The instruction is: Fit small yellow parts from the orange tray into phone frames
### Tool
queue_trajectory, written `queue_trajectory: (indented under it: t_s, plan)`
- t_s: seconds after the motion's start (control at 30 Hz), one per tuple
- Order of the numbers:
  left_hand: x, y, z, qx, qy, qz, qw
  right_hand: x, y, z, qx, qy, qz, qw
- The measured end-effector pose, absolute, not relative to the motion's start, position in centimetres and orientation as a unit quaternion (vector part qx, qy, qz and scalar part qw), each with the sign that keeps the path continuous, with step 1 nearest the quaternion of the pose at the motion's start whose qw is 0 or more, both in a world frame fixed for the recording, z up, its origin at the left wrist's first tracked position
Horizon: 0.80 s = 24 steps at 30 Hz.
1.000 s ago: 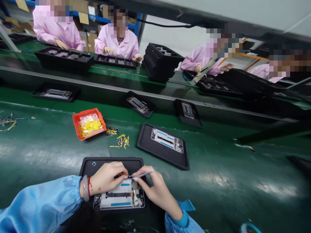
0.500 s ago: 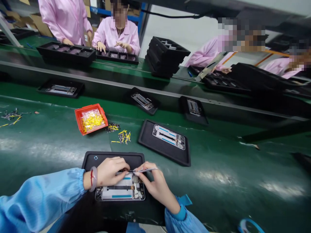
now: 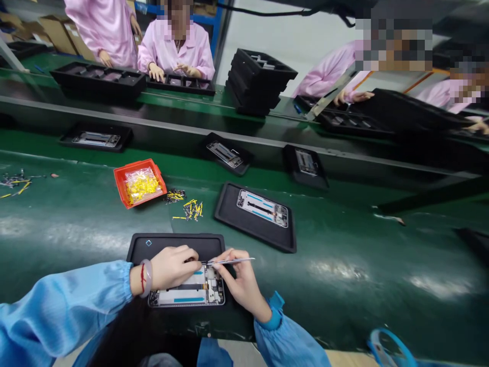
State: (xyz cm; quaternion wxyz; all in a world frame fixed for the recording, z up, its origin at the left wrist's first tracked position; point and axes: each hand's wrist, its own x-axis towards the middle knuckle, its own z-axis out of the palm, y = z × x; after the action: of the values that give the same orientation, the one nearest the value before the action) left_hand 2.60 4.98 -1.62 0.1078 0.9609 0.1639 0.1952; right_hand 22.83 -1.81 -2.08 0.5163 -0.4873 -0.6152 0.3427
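An opened phone body [image 3: 187,295] lies in a black tray [image 3: 168,240] in front of me, its inner side with blue strips and circuit parts facing up. My right hand [image 3: 240,283] is shut on a pair of tweezers [image 3: 239,260], whose tips point left over the phone's far edge. My left hand [image 3: 173,267] rests on the phone's upper left part, fingers curled and fingertips close to the tweezer tips. What the left fingers pinch, if anything, is hidden.
Beyond the tray stand a red bin [image 3: 140,183] of yellow parts and a pile of small yellow strips [image 3: 194,209]. Another black tray [image 3: 229,214] holds a phone body. More trays line the bench. Across it, co-workers in pink [image 3: 179,51] handle black trays.
The view has shifted slightly. My hands stay close together at the phone's far edge, and the tweezers lie a little flatter, pointing left.
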Motion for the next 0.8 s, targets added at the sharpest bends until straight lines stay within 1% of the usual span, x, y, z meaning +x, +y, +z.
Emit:
queue_trajectory:
  t_s: [0.13,0.43,0.53,0.8]
  plan:
    - [2.52,5.05,-1.59,0.959,0.155,0.208,0.110,22.49,-2.06,-2.54,-0.479,-0.605,0.346,0.534]
    - [1.98,5.10,-1.90,0.963,0.150,0.188,0.123,22.23,-2.06,-3.03,-0.459,-0.613,0.338,0.547]
    - [2.01,5.11,-1.72,0.962,0.147,0.197,0.122,22.19,-2.07,-3.03,-0.450,-0.621,0.338,0.546]
    - [1.95,5.07,-1.54,0.966,0.147,0.171,0.130,22.10,-1.93,-2.84,-0.454,-0.634,0.339,0.526]
